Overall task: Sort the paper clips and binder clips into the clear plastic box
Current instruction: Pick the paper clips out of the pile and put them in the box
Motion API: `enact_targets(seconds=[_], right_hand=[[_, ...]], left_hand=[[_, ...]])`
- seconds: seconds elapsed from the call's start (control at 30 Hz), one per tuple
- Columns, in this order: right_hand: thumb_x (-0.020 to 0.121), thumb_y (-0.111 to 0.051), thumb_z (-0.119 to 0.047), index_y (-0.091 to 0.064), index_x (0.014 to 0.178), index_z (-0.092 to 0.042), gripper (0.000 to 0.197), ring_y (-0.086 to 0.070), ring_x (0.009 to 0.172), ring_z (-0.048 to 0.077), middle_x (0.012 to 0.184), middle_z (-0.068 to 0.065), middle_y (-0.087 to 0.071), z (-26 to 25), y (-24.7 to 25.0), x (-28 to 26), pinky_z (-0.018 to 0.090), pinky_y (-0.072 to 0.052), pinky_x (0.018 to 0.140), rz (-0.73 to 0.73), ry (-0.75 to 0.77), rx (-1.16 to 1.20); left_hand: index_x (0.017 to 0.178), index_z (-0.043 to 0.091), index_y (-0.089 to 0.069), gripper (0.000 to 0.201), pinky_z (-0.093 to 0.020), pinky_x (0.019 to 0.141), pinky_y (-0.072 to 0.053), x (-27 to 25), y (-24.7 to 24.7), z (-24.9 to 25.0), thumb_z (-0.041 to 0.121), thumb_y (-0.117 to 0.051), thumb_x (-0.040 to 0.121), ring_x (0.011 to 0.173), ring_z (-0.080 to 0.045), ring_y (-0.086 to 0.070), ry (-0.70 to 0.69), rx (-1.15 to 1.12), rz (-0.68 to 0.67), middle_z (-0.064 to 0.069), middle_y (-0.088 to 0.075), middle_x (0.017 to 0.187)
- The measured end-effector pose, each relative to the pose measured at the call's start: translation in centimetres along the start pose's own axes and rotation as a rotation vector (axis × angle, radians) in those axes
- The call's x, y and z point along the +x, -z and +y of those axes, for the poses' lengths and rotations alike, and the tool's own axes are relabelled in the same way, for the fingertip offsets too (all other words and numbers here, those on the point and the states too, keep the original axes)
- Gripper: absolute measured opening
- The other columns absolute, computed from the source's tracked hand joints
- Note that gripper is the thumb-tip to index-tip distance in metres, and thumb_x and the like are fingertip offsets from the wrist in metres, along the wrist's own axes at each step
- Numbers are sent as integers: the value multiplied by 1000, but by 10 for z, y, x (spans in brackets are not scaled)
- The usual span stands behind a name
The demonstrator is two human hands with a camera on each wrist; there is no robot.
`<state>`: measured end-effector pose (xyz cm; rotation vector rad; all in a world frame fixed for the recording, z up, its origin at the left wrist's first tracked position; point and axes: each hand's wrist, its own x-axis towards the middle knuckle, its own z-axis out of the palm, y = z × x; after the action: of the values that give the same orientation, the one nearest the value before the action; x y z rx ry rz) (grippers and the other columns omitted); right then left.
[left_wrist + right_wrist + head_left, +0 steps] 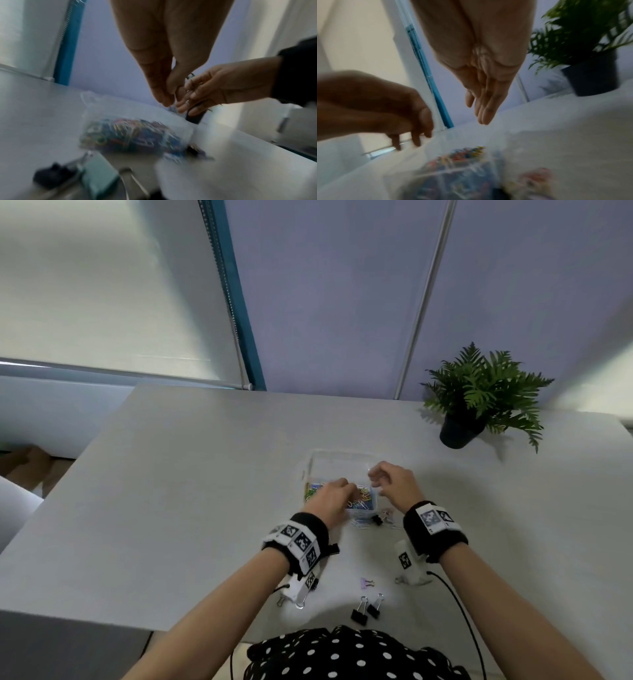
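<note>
Head view: both hands are being held over the clear plastic box (337,465) for dropping; left hand (330,494) pinched over the paper clips (359,499), grasp unclear; right hand (394,482) loosely curled, seemingly empty.

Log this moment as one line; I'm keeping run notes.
left hand over paper clips in clear box | right hand above box, holds nothing visible | binder clips on table

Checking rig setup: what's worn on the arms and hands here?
Bare forearms, no sleeves or gloves. Each wrist has a black fabric wristband carrying white plates printed with black square fiducial markers, plus a white camera housing underneath. Thin black cables trail back toward the body.
</note>
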<state>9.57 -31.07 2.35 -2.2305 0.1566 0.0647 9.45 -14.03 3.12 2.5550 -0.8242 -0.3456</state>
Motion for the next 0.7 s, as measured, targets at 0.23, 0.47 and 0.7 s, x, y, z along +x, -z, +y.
enact_targets(seconds=[0.23, 0.47, 0.7], right_hand=[[80, -64, -13, -28, 138, -29, 70, -53, 111, 31, 121, 16, -57, 58, -1, -31, 37, -41, 97, -261, -50, -351], [79, -58, -5, -17, 143, -13, 77, -39, 123, 27, 134, 14, -44, 59, -27, -67, 31, -32, 104, -259, 20, -362], [78, -35, -29, -65, 103, -14, 41, -48, 108, 16, 111, 6, -63, 63, -27, -96, 27, -56, 75, -239, 283, -482]], left_hand=[[127, 4, -44, 42, -43, 98, -48, -36, -56, 29, -3, -49, 86, 134, -28, -33, -41, 157, -207, -9, -23, 152], [130, 3, -41, 49, -41, 106, -41, -48, -63, 21, -4, -50, 83, 138, -28, -23, -123, 217, -225, -14, -23, 150], [131, 6, -43, 44, -37, 107, -36, -66, -58, 9, -1, -43, 88, 129, -27, -33, -176, 202, -289, -12, -31, 143]])
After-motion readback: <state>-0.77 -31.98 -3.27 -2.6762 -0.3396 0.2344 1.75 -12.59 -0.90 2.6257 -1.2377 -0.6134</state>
